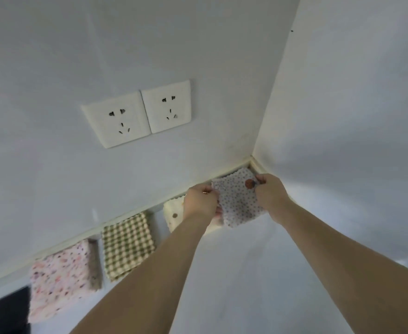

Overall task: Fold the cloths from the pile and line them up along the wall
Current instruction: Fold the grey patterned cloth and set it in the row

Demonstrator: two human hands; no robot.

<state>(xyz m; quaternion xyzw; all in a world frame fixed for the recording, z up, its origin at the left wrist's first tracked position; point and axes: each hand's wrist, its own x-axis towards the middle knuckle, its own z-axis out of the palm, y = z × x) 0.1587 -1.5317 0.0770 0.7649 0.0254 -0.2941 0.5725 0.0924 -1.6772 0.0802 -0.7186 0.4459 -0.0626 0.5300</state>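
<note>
Both hands at the far right corner of the desk (258,273), where back wall (150,56) meets side wall (354,116).

Dotted cloth (239,201), folded, held between the two: left hand (201,201) pinching its left edge, right hand (270,191) pinching its upper right edge near a small reddish tag. Fingers of both closed on fabric; undersides hidden.

Cloth tilted, far corner up against the back-wall trim, near edge hanging over the cream cloth (174,213) just beside it on the left. Whether resting flat or partly lifted: cannot tell.

Row along the back edge, right to left: cream, green check cloth (127,244), pink speckled cloth (61,278), a dark item at the left frame edge.

Judgement: last slot is the corner itself, directly under the grip. Needs squaring to the trim and a nudge right, off the cream one. Right hand nearer the corner.
</note>
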